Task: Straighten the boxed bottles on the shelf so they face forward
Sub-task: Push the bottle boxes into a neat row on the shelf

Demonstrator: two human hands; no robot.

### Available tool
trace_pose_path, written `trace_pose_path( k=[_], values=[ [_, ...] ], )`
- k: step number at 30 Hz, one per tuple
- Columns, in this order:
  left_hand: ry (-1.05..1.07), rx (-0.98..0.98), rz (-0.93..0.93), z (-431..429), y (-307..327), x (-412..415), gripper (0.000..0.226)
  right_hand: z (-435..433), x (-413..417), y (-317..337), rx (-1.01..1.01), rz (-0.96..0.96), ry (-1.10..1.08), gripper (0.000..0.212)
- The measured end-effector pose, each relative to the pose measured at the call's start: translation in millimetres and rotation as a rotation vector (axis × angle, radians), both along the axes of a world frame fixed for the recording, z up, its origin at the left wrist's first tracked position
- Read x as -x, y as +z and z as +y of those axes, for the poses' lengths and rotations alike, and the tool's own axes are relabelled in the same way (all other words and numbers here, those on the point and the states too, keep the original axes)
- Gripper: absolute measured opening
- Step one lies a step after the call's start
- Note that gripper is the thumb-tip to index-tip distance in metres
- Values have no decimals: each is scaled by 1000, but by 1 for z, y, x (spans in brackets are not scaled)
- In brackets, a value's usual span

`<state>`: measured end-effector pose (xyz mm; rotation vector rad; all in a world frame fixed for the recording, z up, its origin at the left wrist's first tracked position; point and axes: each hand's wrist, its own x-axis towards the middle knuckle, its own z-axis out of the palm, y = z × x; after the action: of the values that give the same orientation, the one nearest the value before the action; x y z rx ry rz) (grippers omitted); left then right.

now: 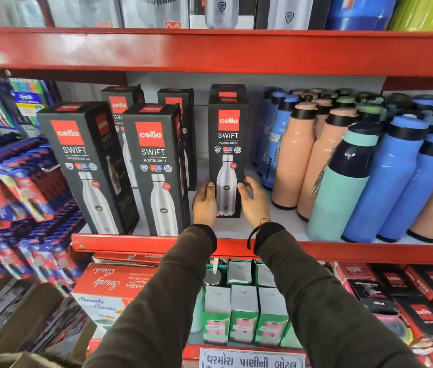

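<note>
i take the red shelf edge point(316, 252) as my landmark, the front lip of the middle shelf. just above and behind that lip, near its middle, stands the right boxed bottle point(228, 155), a dark cello swift carton, upright, its printed front facing me squarely. my left hand point(204, 201) is against the carton's lower left edge, thumb lying on the front face near the corner, the other fingers out of sight round the left side. my right hand point(253, 200) is at the lower right edge, thumb tip touching the front face, the fingers spread and curled loosely beside the right side; i cannot tell whether they press the box. so the carton sits between the two hands, low down in the hold, with most of its height standing free above them. neither hand is closed into a fist; both are open and cupped toward the box. further left above the same lip stands the middle boxed bottle point(157, 168), close to the lip and nearly front-on, showing a sliver of its right side. left again, the left boxed bottle point(88, 166) is turned so that its right side shows plainly. behind these, deeper from the lip, more boxes point(119, 104) of the same kind stand in a back row. right of the held carton, above the lip, coloured bottles point(356, 166) are packed in rows, peach, teal and blue.
</note>
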<state>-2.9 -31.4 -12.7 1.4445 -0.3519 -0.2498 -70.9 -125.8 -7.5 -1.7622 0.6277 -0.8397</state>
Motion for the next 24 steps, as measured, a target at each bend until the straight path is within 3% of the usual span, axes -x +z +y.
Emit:
trace_pose_path(
  k=[24],
  values=[
    [13, -19, -101, 56, -27, 56, 44, 57, 79, -10, 57, -51, -47, 37]
  ],
)
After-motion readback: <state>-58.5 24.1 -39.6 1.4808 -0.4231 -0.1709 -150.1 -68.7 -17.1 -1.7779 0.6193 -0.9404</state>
